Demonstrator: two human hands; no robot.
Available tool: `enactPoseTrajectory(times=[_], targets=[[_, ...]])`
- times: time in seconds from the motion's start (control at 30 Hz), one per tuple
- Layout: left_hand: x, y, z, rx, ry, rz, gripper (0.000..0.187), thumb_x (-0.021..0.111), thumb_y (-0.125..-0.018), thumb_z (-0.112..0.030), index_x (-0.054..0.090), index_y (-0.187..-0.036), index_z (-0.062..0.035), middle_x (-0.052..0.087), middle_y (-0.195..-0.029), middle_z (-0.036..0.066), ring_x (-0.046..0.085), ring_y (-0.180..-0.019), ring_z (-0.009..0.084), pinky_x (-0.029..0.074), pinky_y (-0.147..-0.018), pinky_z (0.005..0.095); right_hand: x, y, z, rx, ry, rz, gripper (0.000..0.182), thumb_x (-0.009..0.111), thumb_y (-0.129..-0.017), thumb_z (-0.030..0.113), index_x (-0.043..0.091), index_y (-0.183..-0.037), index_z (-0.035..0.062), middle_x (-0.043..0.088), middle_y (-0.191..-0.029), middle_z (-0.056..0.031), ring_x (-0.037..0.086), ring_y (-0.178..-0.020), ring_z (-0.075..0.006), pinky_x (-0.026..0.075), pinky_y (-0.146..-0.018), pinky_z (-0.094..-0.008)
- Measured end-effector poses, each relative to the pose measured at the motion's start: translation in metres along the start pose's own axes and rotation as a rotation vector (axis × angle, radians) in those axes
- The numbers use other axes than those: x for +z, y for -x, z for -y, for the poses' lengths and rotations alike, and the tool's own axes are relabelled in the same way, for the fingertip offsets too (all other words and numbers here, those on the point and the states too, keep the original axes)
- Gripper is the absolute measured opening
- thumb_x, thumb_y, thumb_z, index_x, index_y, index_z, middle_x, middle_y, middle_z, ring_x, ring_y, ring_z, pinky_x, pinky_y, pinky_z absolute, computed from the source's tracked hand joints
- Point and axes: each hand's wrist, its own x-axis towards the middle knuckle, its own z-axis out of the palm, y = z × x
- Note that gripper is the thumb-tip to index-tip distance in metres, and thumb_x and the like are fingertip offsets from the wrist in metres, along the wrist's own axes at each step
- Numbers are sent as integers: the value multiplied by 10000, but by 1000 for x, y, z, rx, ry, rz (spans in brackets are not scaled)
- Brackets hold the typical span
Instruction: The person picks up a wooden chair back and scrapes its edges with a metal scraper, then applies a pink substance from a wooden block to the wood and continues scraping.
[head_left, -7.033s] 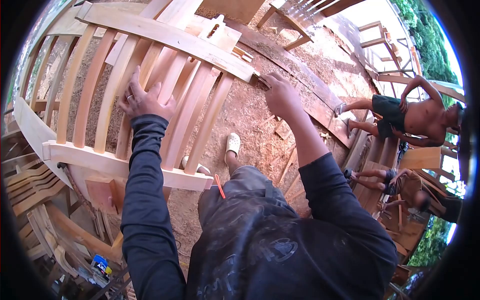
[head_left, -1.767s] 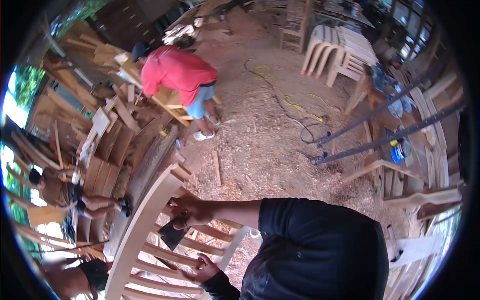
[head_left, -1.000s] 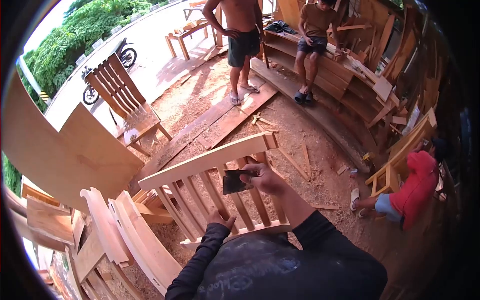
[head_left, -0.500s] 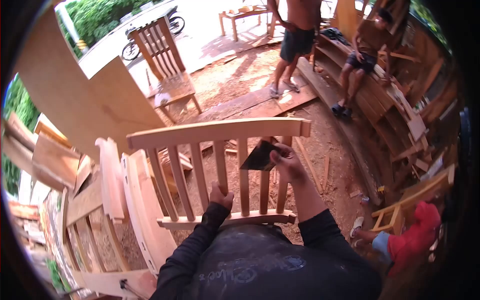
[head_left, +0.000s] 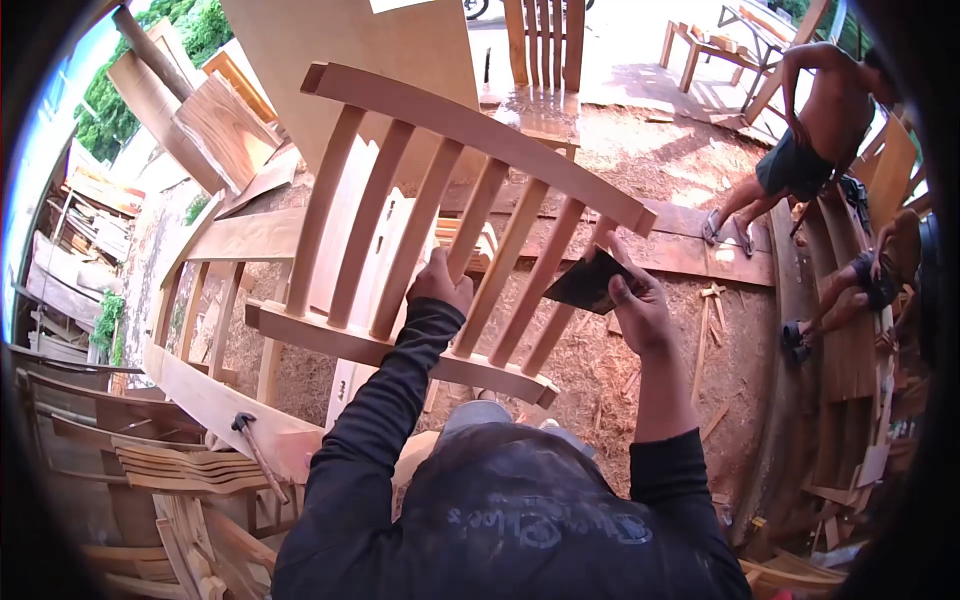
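Note:
A slatted wooden chair back [head_left: 470, 125], with a curved top rail, a lower rail and several upright slats, is held up tilted in front of me. My left hand [head_left: 440, 283] is closed round one of its middle slats, just above the lower rail. In my right hand [head_left: 642, 305] a dark, flat sheet of sandpaper [head_left: 580, 287] is pinched between thumb and fingers. The sheet overlaps the rightmost slats in this view, below the right end of the top rail.
Left of me a hammer [head_left: 262, 455] lies against another slatted wooden frame [head_left: 225, 400]. A plywood panel [head_left: 370, 50] and a wooden chair [head_left: 545, 125] stand ahead. One person [head_left: 815, 130] stands at the right; another [head_left: 870, 275] sits by a wooden shelf unit [head_left: 850, 350].
My view has swung left. The chair back has tilted, its left end now higher and its right end lower. Both hands keep their holds.

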Motion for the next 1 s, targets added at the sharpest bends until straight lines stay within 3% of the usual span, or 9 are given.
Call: enactPoseTrajectory(times=[0.13,0.3,0.4,0.57,0.67,0.8,0.97,1.0], targets=[[-38,-76,81,-151,-91,-6,479,684,-785,-241,569,-1212,-58,708,-1004,249,688,-956,427,549,-858,508,10,-26,-20,64,58,-23,425,694,-960,200,616,-1303,-38,279,-1624,-175,302,-1485,-256,305,-1164,-386],[-85,-153,185,-265,-287,6,536,715,-796,-311,592,-1238,-34,716,-1006,249,687,-989,415,538,-892,501,5,-20,-61,224,125,-258,456,664,-979,174,563,-1368,-41,565,-1428,-150,551,-1285,-208,419,-1082,-340],[-90,-177,238,-303,-332,36,542,717,-804,-326,590,-1242,-33,708,-1030,259,682,-1000,421,532,-906,502,11,-13,-80,274,112,-381,368,600,-1007,123,576,-1326,-59,657,-1273,-130,644,-1143,-243,501,-1014,-397],[-95,-199,276,-377,-292,164,571,716,-832,-334,575,-1275,-2,681,-1115,286,653,-1078,433,517,-949,493,29,-33,-101,330,236,-440,392,653,-987,195,603,-1284,-55,686,-1198,-115,660,-1078,-221,513,-973,-378],[-88,-203,295,-369,-343,165,593,719,-838,-345,565,-1283,16,674,-1137,289,645,-1101,431,512,-961,487,25,-55,-108,404,235,-388,486,651,-992,174,527,-1420,-20,653,-1273,-88,615,-1101,-157,476,-992,-308],[-76,-203,319,-358,-310,139,624,732,-844,-380,556,-1287,23,669,-1153,292,645,-1105,426,502,-976,477,49,-88,-99,418,333,-358,495,659,-990,189,529,-1423,-12,679,-1206,-57,615,-1040,-117,487,-944,-282],[-84,-202,311,-368,-303,169,615,779,-804,-382,574,-1236,4,686,-1097,276,664,-1056,419,516,-927,476,76,-107,-96,364,409,-348,438,691,-973,196,605,-1372,36,681,-1141,-24,595,-971,-90,482,-884,-247],[-80,-205,313,-345,-277,188,589,785,-798,-365,581,-1217,-6,694,-1074,268,671,-1035,418,522,-907,480,67,-100,-101,431,446,-365,438,696,-970,191,607,-1373,46,671,-1146,-14,592,-950,-83,485,-851,-243]])
